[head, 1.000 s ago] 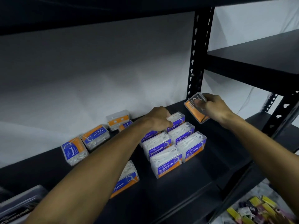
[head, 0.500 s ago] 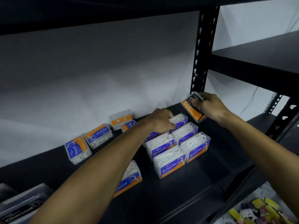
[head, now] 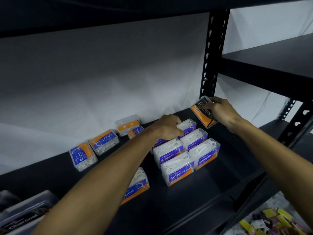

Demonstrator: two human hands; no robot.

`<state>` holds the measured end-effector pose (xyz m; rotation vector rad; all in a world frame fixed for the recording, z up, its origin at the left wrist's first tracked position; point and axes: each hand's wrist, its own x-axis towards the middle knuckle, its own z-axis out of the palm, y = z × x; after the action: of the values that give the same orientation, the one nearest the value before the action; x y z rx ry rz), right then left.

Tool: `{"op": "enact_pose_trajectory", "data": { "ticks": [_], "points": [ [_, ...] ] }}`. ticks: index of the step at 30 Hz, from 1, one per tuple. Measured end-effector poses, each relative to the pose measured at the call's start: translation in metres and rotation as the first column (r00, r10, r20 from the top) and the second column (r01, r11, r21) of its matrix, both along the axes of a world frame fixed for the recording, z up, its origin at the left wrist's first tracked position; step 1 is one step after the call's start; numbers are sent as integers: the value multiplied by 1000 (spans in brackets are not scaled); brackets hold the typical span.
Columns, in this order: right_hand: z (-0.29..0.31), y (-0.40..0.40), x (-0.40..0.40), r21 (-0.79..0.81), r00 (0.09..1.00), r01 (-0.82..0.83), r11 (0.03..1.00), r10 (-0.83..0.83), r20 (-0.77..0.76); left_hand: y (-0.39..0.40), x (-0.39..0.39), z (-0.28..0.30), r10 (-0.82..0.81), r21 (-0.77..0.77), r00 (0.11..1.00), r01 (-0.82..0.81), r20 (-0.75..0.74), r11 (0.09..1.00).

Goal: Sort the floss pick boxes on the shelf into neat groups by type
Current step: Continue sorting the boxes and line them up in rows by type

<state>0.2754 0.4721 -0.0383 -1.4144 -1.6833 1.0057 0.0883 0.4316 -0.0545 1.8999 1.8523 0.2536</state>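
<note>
Several clear "Smooth" boxes [head: 177, 167] stand in a tight block in two rows on the black shelf [head: 194, 202]. My left hand [head: 169, 127] rests curled over the back left box of that block, gripping it. My right hand [head: 220, 111] holds a black-and-orange "Charcoal" box [head: 200, 113], tilted, at the back right by the upright post. "Round" boxes lie scattered to the left: one [head: 83, 156], another [head: 104, 141], a third [head: 136, 187] partly under my left forearm. A small one [head: 135, 131] and a box [head: 127, 124] showing its orange back sit by the wall.
A perforated black upright [head: 212, 55] stands at the back right, with another shelf [head: 271, 58] beyond it. A "Charcoal" box [head: 23, 216] lies at the bottom left edge. Small colourful packets [head: 274, 223] lie on the floor at the bottom right. A white wall backs the shelf.
My right hand has carried the Charcoal box slightly back toward the upright post. My left hand stays on the back Smooth box, almost unmoved.
</note>
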Motion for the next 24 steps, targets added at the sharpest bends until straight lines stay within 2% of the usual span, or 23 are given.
{"op": "enact_pose_trajectory", "data": {
  "ticks": [11, 15, 17, 21, 24],
  "points": [
    [2, -5, -8, 5, 999, -34, 999, 34, -8, -4, -2, 1, 2, -7, 1000, -2, 2, 1000],
    [5, -7, -10, 16, 999, -46, 999, 46, -19, -9, -6, 3, 31, 23, 997, -32, 75, 999],
    [7, -8, -13, 15, 997, -68, 998, 68, -41, -19, -14, 11, 40, 86, 992, -51, 120, 995],
    [15, -14, -30, 23, 991, -126, 992, 127, -52, -53, -43, 32, 72, 314, 990, -108, 124, 943],
    [22, -25, -58, 33, 978, -207, 978, 208, -35, -83, -78, 40, 142, 379, 976, -196, 165, 905]
  ]
}}
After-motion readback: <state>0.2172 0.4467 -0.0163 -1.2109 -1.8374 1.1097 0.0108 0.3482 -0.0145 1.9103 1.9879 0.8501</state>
